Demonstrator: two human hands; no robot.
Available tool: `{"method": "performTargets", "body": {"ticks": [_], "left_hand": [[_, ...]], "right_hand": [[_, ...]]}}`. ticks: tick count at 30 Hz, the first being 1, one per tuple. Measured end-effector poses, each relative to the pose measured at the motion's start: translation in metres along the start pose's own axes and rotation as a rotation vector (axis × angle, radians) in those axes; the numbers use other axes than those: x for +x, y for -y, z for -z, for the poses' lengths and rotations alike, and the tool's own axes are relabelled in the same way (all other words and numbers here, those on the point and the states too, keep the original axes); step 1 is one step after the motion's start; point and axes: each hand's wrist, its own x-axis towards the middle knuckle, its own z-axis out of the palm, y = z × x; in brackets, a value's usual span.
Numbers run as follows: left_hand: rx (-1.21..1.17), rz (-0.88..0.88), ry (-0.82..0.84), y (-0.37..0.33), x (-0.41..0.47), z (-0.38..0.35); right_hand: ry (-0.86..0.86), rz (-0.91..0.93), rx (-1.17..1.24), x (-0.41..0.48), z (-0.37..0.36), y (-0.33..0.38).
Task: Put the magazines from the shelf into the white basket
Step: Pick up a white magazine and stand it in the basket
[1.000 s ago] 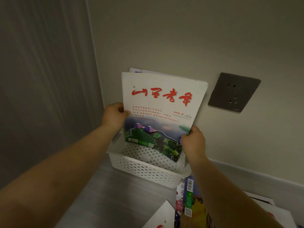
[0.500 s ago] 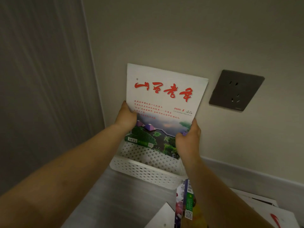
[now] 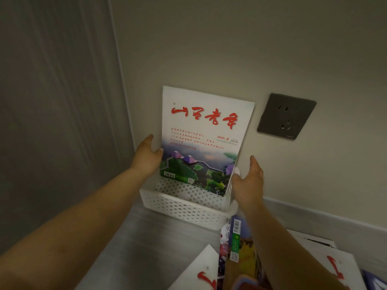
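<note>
The left grip and right grip, both released, flank the white paper magazine upright in the perforated white plastic basket; likely light and floppy, best held by its sides.

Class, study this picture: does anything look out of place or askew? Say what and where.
The magazine in the white basket stands on end, leaning back towards the wall and rising far above the basket's rim. At lower right, loose magazines lie overlapping at odd angles outside the basket.
</note>
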Motion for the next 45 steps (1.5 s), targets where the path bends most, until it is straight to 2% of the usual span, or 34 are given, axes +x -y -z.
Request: {"method": "performTargets", "body": {"ticks": [3,6,9,13,16,20,24,27,29,35,38,45], "left_hand": [[-0.061,-0.074,-0.034,0.013,-0.041,0.023],[-0.122,0.015,-0.022,0.044,-0.105,0.041],[-0.041,0.112,0.077,0.085,-0.172,0.048],[0.185,0.082,0.292,0.114,-0.238,0.045],[0.325,0.025,0.437,0.121,-0.26,0.042],[0.444,0.001,0.464,0.116,-0.264,0.037],[0.424,0.11,0.48,0.104,-0.258,0.033],[0.443,0.196,0.492,0.093,-0.25,0.032],[0.47,0.24,0.533,0.087,-0.249,0.031],[0.373,0.286,0.611,0.083,-0.25,0.037],[0.342,0.278,0.581,0.081,-0.246,0.037],[0.258,0.238,0.644,0.079,-0.249,0.028]], "right_hand": [[-0.005,0.054,-0.036,-0.028,0.02,-0.003],[0.007,0.099,-0.118,-0.068,0.042,-0.015],[0.059,0.123,-0.232,-0.119,0.061,-0.035],[0.186,0.117,-0.394,-0.201,0.081,-0.071],[0.32,0.081,-0.564,-0.254,0.088,-0.103],[0.391,0.096,-0.856,-0.297,0.093,-0.111],[0.286,0.179,-1.008,-0.308,0.096,-0.106],[0.412,0.076,-0.953,-0.305,0.097,-0.106],[0.472,0.093,-0.915,-0.303,0.095,-0.114],[0.349,0.123,-0.931,-0.307,0.091,-0.116],[0.337,0.071,-0.918,-0.306,0.097,-0.105],[0.382,0.074,-0.996,-0.307,0.095,-0.111]]}}
